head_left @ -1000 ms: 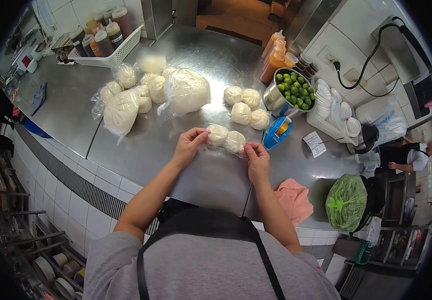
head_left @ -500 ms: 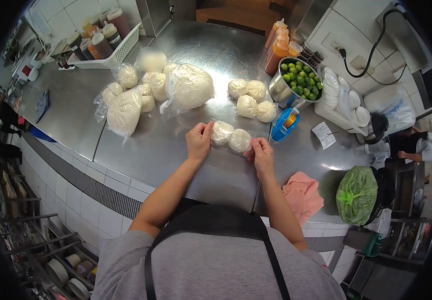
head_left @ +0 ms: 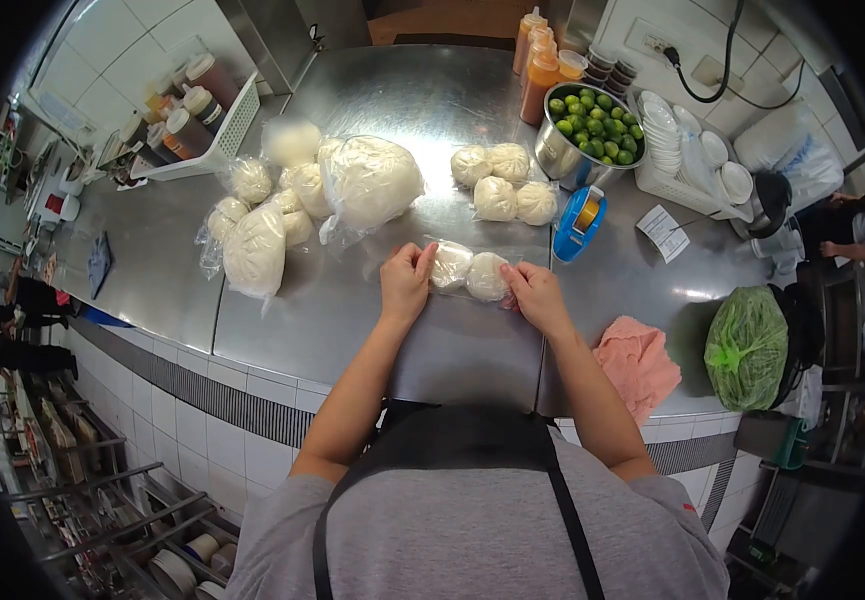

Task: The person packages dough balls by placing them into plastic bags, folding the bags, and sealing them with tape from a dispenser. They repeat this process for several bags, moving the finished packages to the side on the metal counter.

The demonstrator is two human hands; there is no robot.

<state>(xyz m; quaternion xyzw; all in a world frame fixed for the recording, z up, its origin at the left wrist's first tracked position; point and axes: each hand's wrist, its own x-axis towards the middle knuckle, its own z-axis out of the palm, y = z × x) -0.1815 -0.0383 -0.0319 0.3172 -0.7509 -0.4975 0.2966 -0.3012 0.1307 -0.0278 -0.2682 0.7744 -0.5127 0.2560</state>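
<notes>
A clear plastic bag with two round white steamed buns [head_left: 485, 275] lies on the steel counter in front of me. My left hand [head_left: 407, 282] pinches the bag's left end between thumb and fingers. At the other end, my right hand [head_left: 538, 295] is closed on the plastic beside the right bun. Just beyond, several more buns [head_left: 495, 198] sit in clear wrapping. A blue tape dispenser [head_left: 574, 238] with yellowish tape stands to the right of them. Farther left are large bags of white buns [head_left: 370, 183], bunched with smaller ones.
A metal pot of green limes [head_left: 552, 150], orange sauce bottles [head_left: 540, 85] and a basket of lids [head_left: 692, 195] line the back right. Nearer are a paper slip [head_left: 662, 234], pink cloth [head_left: 636, 368] and green bag [head_left: 747, 348]. A white bottle basket [head_left: 217, 150] stands back left.
My right hand has come inward and turned more over the bag's right end. The bag lies more level across the view. My viewpoint has shifted slightly.
</notes>
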